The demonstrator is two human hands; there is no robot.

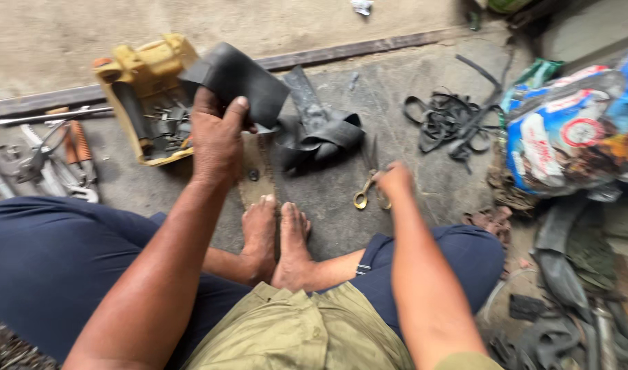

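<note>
Two hands work over the floor (410,96): the left hand (218,140) pinches a limp, light rubber tube piece (235,79) by its edge, the right hand (394,179) closes on brass-handled scissors (367,186).

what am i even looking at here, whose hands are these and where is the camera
There is one picture, taken by a camera worn on a person's head, looking down at their own lap, crossed legs and bare feet as they sit on a concrete floor.

The left hand is raised and grips a piece of black rubber tube. The right hand is down at the floor, on a pair of scissors with yellow handles.

Around them lie more folded black rubber, a pile of thin rubber strips, a yellow container of small parts, metal hand tools on the left and a printed plastic sack on the right.
</note>
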